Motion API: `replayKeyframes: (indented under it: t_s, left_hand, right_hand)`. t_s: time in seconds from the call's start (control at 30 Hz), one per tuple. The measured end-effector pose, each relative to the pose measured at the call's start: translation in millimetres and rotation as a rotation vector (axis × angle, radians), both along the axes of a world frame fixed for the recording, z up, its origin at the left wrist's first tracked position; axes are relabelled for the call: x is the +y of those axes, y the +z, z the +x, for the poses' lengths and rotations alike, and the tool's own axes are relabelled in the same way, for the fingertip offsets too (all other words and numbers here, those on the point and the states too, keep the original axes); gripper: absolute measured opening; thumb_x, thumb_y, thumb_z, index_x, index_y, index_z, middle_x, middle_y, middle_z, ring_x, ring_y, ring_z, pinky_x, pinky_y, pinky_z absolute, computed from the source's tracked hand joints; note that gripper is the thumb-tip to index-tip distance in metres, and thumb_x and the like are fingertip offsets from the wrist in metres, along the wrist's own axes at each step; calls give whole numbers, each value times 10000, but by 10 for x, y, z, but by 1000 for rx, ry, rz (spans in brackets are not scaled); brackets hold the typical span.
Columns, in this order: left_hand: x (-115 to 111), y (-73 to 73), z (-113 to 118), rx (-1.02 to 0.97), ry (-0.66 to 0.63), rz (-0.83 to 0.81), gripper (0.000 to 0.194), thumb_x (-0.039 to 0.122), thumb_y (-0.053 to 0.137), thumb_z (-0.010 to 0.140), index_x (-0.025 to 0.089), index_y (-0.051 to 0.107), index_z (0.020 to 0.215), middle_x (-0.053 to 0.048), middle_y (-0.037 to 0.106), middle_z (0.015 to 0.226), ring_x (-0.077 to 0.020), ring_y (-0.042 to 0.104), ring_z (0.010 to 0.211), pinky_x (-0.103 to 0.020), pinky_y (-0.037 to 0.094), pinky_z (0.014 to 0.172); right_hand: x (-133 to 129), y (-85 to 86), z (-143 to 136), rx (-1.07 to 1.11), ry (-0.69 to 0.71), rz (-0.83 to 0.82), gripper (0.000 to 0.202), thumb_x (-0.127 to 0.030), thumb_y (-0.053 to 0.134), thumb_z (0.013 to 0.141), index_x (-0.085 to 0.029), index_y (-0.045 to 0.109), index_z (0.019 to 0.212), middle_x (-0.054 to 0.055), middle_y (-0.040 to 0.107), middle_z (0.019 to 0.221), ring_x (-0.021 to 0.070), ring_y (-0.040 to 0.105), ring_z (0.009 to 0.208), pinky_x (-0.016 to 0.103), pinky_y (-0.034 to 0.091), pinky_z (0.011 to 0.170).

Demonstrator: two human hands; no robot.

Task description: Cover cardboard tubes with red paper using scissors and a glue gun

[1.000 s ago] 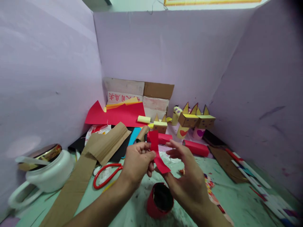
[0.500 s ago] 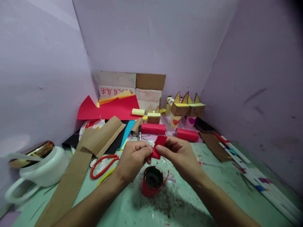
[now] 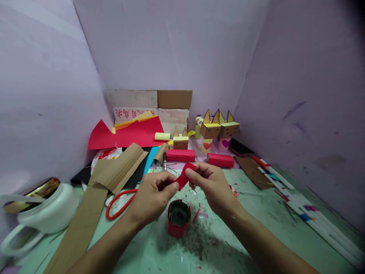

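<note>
Thumb and fingers of the left hand [image 3: 155, 196] and right hand [image 3: 212, 186] pinch the small red paper strip [image 3: 183, 178] at opposite ends, up beyond the short red paper-covered tube [image 3: 175, 229]: likely feather-light, bendy, easily creased; edges look the safest hold.

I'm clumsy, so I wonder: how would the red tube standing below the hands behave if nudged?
The red tube is likely light, as its open top shows a hollow inside. Standing on end, it might slide or tip, then perhaps roll on its round side.
</note>
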State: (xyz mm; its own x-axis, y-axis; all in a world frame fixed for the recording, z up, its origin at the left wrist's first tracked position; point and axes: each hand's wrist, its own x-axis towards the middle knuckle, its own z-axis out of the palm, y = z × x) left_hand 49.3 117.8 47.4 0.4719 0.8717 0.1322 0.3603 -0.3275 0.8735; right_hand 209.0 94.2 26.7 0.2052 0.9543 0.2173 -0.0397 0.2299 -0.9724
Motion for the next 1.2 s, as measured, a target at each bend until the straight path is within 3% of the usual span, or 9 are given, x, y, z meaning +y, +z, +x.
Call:
replayKeyframes:
  t_s: [0.1, 0.2, 0.3, 0.43, 0.57, 0.77, 0.93, 1.1, 1.2]
  left_hand:
    - [-117, 45, -86, 266, -32, 156, 395, 444, 615, 761, 212, 604, 1080, -60, 656, 981, -231, 580, 804, -372, 451, 720]
    - [-274, -22, -115, 435, -80, 180, 668, 419, 721, 681, 274, 464, 1280, -95, 528, 1313, -334, 536, 1096, -484, 441, 866]
    - [-345, -155, -119, 482, -108, 115, 491, 309, 693, 696, 252, 538, 1159, -75, 621, 1132, -301, 605, 943, -456, 489, 779]
    - [-258, -290, -201, 263, -149, 88, 306, 171, 603, 734, 254, 563, 1026, -19, 643, 999, -208, 621, 868, -333, 508, 753]
    - [-116, -463, -295, 94, -188, 81, 357, 149, 608, 744, 255, 528, 1075, -38, 619, 1073, -192, 618, 920, -308, 513, 783]
    - [-48, -791, -253, 15, -300, 341, 385, 81, 497, 830, 270, 508, 1165, -91, 545, 1243, -241, 492, 1227, -396, 434, 983]
    - [-75, -772, -229, -28, -305, 234, 432, 42, 488, 802, 281, 537, 1158, -79, 564, 1239, -228, 528, 1185, -400, 427, 993]
    - [-135, -596, -247, 91, -342, -76, 766, 68, 598, 636, 232, 384, 1353, -111, 491, 1344, -285, 488, 1203, -441, 379, 1022]
    - [-135, -602, -229, 49, -245, -251, 744, 231, 673, 655, 165, 369, 1331, -140, 541, 1249, -291, 560, 1064, -426, 445, 916]
  right_hand:
    - [-54, 18, 69, -24, -98, 1, 247, -369, 685, 712, -195, 568, 581, -57, 511, 446, 90, 431, 421, 229, 323, 427]
    - [-157, -40, 165, -107, -244, -12, 213, -379, 694, 714, -191, 616, 650, -35, 565, 502, 112, 476, 450, 252, 365, 447]
    - [-265, -180, 227, -185, -292, -30, 185, -366, 682, 721, -188, 644, 686, 15, 656, 594, 156, 559, 521, 293, 428, 508]
    - [-333, -339, 238, -231, -308, -24, 123, -314, 684, 718, -202, 646, 686, 12, 667, 636, 165, 584, 572, 307, 445, 569]
    - [-331, -355, 260, -171, -190, -65, 96, -286, 694, 689, -196, 663, 690, 8, 647, 629, 153, 550, 574, 292, 420, 560]
    - [-339, -341, 349, 62, 180, -22, 221, -352, 703, 740, -201, 646, 591, -18, 590, 620, 117, 517, 562, 256, 401, 551]
    - [-286, -476, 262, -86, 364, -43, 42, -218, 759, 660, -259, 764, 669, 43, 683, 907, 213, 621, 906, 375, 427, 870]
    - [-261, -611, 153, -18, 268, -99, 40, -248, 752, 668, -285, 767, 673, 37, 645, 887, 202, 611, 863, 376, 443, 832]
    - [-288, -620, 124, -42, 259, -127, 66, -302, 750, 687, -252, 758, 646, 56, 634, 937, 214, 599, 901, 369, 438, 841]
